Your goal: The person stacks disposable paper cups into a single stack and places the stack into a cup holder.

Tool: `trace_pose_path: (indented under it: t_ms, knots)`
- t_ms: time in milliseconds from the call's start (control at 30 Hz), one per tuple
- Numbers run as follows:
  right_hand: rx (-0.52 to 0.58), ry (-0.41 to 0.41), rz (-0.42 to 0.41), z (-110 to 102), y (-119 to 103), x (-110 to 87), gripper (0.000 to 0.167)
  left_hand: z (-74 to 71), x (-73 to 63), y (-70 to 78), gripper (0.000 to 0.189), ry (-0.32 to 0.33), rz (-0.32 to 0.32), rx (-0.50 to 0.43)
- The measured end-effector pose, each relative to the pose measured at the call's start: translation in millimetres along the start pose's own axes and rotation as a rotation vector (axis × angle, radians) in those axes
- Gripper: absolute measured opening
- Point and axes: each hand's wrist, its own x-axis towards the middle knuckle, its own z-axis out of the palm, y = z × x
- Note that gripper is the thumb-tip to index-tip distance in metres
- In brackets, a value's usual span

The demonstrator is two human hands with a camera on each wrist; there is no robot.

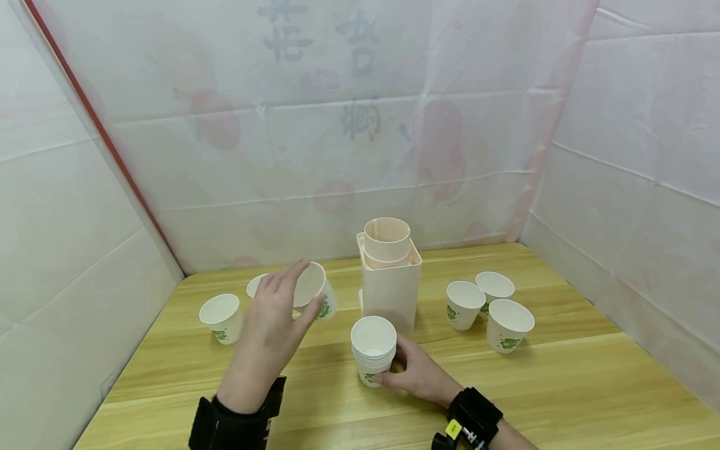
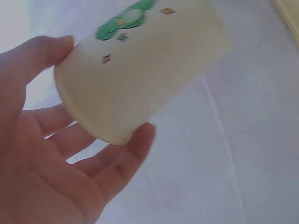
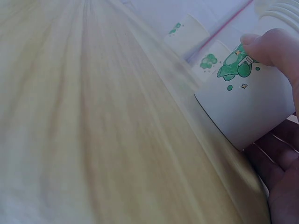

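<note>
My left hand (image 1: 274, 319) pinches a white paper cup (image 1: 325, 297) by its rim, thumb on one side and fingers on the other. That cup is tilted in the air, and its green print shows in the left wrist view. Lower in the head view, my right hand (image 1: 419, 373) grips a stack of nested paper cups (image 1: 374, 350) near its base. The stack stands upright on the table, with several rims showing below the top one. In the right wrist view the thumb (image 3: 268, 46) lies across the bottom cup's green print.
A cream square holder (image 1: 390, 294) with a round tube (image 1: 387, 240) in its top stands behind the stack. Three upright cups (image 1: 509, 328) are grouped at the right. At the left stands another cup (image 1: 221, 320), and one more (image 1: 255, 284) is partly behind my left hand.
</note>
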Motion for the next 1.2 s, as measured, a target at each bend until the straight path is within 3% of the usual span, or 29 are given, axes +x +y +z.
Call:
trace_pose_path:
  t_ms: [200, 500, 667, 900, 1200]
  knots:
    - [-0.001, -0.002, 0.005, -0.8, -0.7, -0.1, 0.065, 3.0, 1.7, 17.5, 0.052, 0.014, 0.135, -0.107]
    - [0.005, -0.013, 0.008, 0.0, -1.9, -0.1, 0.066, 15.1, -0.6, 35.5, 0.052, -0.036, 0.224, -0.141]
    - [-0.003, -0.009, 0.010, 0.0, -3.5, 0.0, 0.064, 24.1, -2.1, 39.7, 0.050, -0.074, 0.256, -0.133]
    - [-0.006, -0.011, -0.009, 0.0, -0.4, -0.3, 0.064, 37.9, -4.8, 43.4, 0.047, -0.137, 0.282, -0.044]
    - [-0.021, -0.016, 0.001, -1.7, 27.1, 1.2, 0.068, 49.6, -10.4, 45.5, 0.043, -0.231, 0.286, -0.018]
